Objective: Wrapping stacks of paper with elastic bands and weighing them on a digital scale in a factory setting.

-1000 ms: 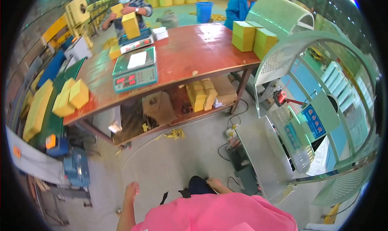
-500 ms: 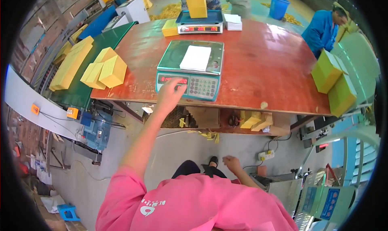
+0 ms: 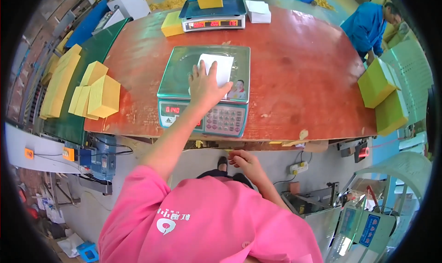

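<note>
A stack of white paper sheets (image 3: 222, 64) lies on the glossy pan of a teal digital scale (image 3: 166, 86). My left hand (image 3: 205, 86) rests over the stack, fingers spread and thumb near its right edge; the palm hides part of the paper. The scale's red display is lit, and my left forearm covers some of its front panel. Below the table's front edge, my right hand (image 3: 244, 161) hangs in front of my body, its fingers loosely bent with nothing visible in them.
The red table (image 3: 299, 79) carries a second scale (image 3: 214, 23) bearing a yellow block, and white paper (image 3: 258, 11) beside it. Yellow paper stacks (image 3: 104, 96) stand at left, others (image 3: 377, 83) at right. A person in blue (image 3: 366, 26) works at the far right.
My left hand has moved from the scale's front panel up onto the white paper. My right hand has come up and left, closer to the table. The view has shifted nearer the table.
</note>
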